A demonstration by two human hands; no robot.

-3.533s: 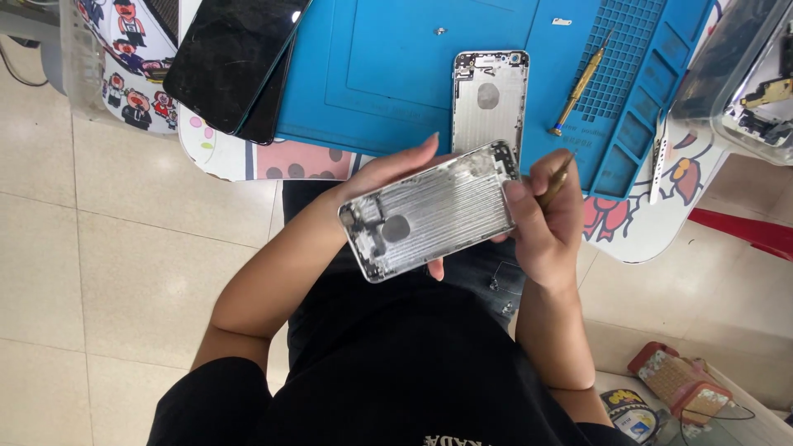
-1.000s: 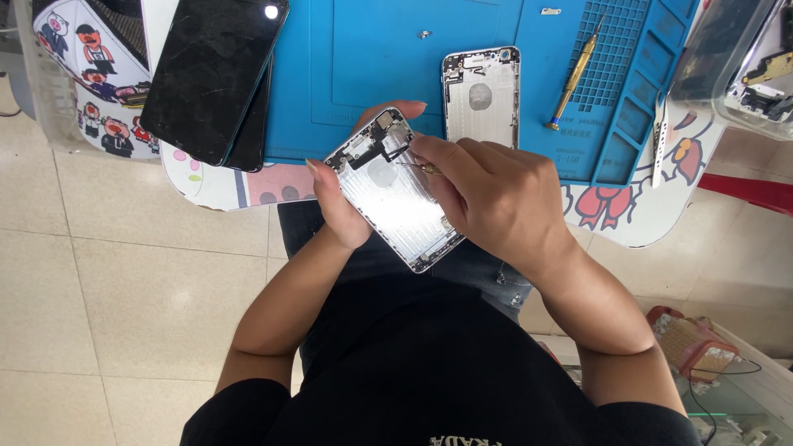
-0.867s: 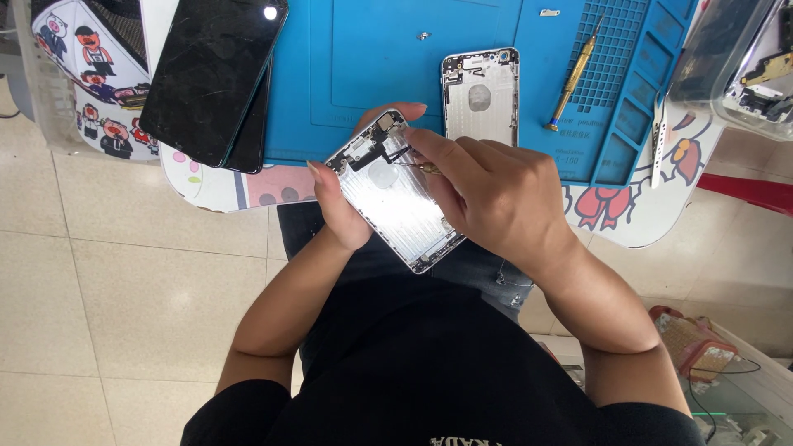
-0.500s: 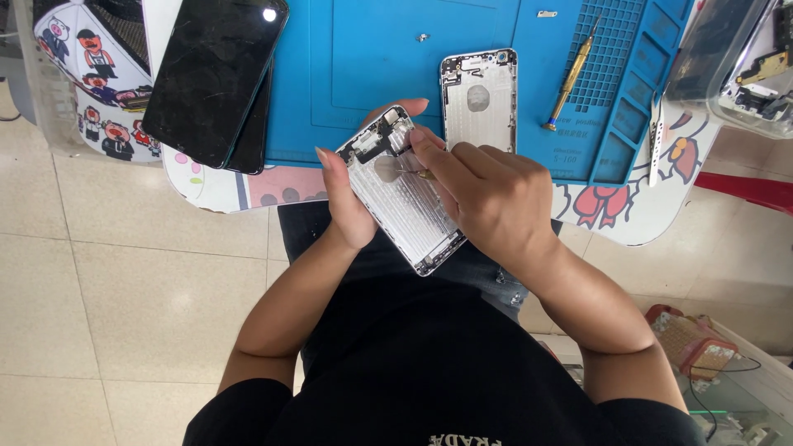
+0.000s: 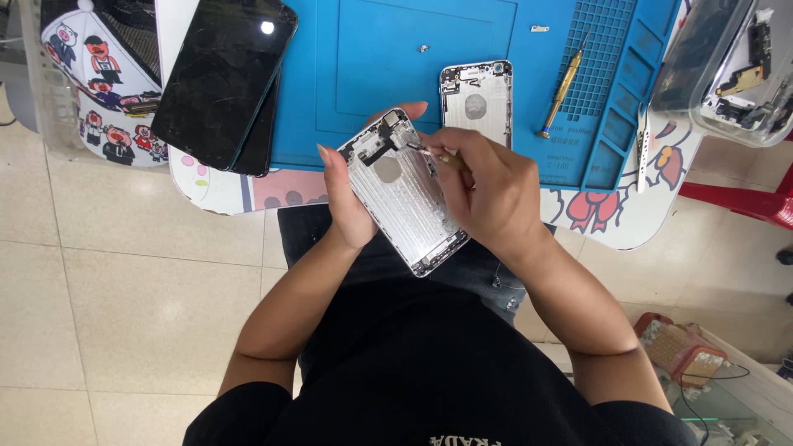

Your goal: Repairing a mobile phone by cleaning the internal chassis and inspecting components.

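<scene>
Tilted steeper since: silver phone housing (image 5: 405,192).

Mat: a blue rubber work mat (image 5: 388,49) with moulded compartments along its right side, covering the far part of the table.
Table: a white cartoon-printed tabletop (image 5: 611,219), its near edge curved.
Spare housing: a silver metal phone back shell (image 5: 477,101), lying flat on the mat, inside up.
Screens: two black glass phone display panels (image 5: 223,78), stacked, overlapping the mat's left edge.
Driver: a slim brass-coloured screwdriver (image 5: 563,89), lying on the gridded part of the mat.
Box: a clear plastic parts container (image 5: 727,66) at far right.
Floor: beige tiles (image 5: 124,314).
</scene>
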